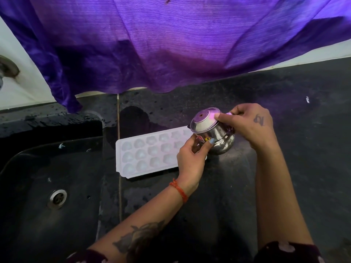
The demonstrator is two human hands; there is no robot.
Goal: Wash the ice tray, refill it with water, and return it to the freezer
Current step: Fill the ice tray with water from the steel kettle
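1. Dark speckled stone forms the countertop [284, 149], with wet patches and droplets on it and a pale seam running front to back near its left part.
2. To the left, a black sink [28, 168] is sunk into the counter; its round metal drain [57, 198] shows in the basin floor.
3. Purple cloth [171, 44] hangs across the top of the view, its lower edge draping over the back of the counter and over the sink's rear corner.
4. At the far left edge, part of a metal tap fitting [7, 70] sticks out from the white wall.
5. A white ice tray [144, 154] lies flat on the counter just right of the sink, its rounded cells facing up; whether they hold water cannot be told. Its right end is hidden behind the hands.
6. Above that right end, a small steel pot [214, 136] is held tilted, its mouth turned up and to the left, with a coloured sticker on its side.
7. The left hand [191, 160] holds the pot from below and the near side, fingers curled round its belly, one blue-painted nail resting on the steel. An orange thread band circles this wrist.
8. The right hand [250, 124] grips the pot from the far right, thumb pressed on the rim and the other fingers curled behind the body.
9. Both forearms reach in from the bottom edge; the left bears a flower tattoo.
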